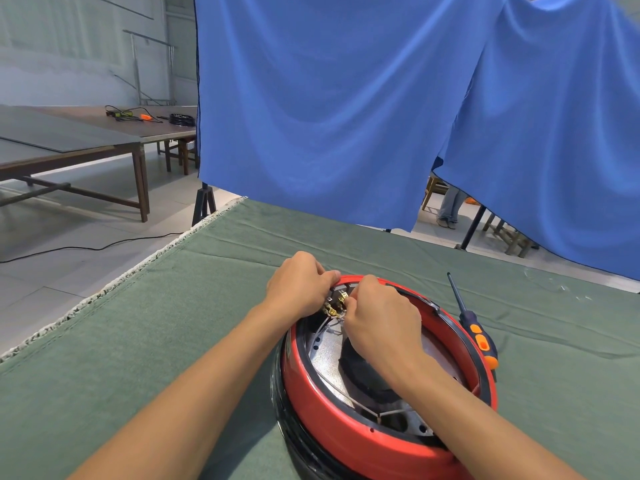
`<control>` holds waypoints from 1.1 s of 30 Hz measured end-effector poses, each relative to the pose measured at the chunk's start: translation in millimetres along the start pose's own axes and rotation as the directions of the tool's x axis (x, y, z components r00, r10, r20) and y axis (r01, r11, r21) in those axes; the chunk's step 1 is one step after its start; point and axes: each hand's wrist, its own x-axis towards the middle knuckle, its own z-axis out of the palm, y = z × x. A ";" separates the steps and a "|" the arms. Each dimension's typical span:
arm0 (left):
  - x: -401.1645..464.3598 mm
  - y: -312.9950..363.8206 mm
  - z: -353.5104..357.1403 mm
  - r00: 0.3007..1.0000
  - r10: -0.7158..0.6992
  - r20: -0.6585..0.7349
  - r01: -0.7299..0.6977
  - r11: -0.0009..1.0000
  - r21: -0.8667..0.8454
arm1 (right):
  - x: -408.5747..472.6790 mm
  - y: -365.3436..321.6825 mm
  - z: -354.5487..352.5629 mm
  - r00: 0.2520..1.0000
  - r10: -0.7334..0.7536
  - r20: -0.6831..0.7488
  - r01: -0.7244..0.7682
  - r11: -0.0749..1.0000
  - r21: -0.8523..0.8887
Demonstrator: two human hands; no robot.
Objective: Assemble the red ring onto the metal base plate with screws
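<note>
**Head view: both hands at the far rim of the red ring**

Head view shows the red ring lying flat on the desk, its open face up, seated over a black round body beneath; inside it the speckled metal base plate shows, with thin white wires crossing it; the ring appears as an oval stretched from near right to far left.

Left hand sits at the ring's far rim, fingers curled in a tight grip on a cluster of small brass-coloured terminals; right hand reaches across the ring's opening, its fingertips curled and pinching at the same cluster, the two hands nearly touching; whether a screw is held cannot be told.

A screwdriver with a dark and orange handle lies on the desk just right of the ring, tip pointing away.

A green cloth covers the desk; a blue curtain hangs behind it; at left stand long wooden tables on a pale tiled floor, with a black cable trailing across it.
</note>
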 end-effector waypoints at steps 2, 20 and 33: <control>-0.1 0.1 0.6 1.000 0.001 -0.006 -0.001 1.000 0.010 | 0.3 -0.1 -0.3 1.000 0.004 0.007 -0.004 1.000 0.008; -1.1 -1.0 0.3 1.000 -0.026 0.000 0.025 0.999 -0.038 | 6.8 -1.3 -7.9 0.984 0.130 0.124 -0.149 0.976 0.161; -0.8 -2.4 -0.1 1.000 0.006 -0.003 -0.006 0.999 -0.048 | 9.6 -0.8 -9.9 0.998 0.038 0.048 -0.042 0.995 0.089</control>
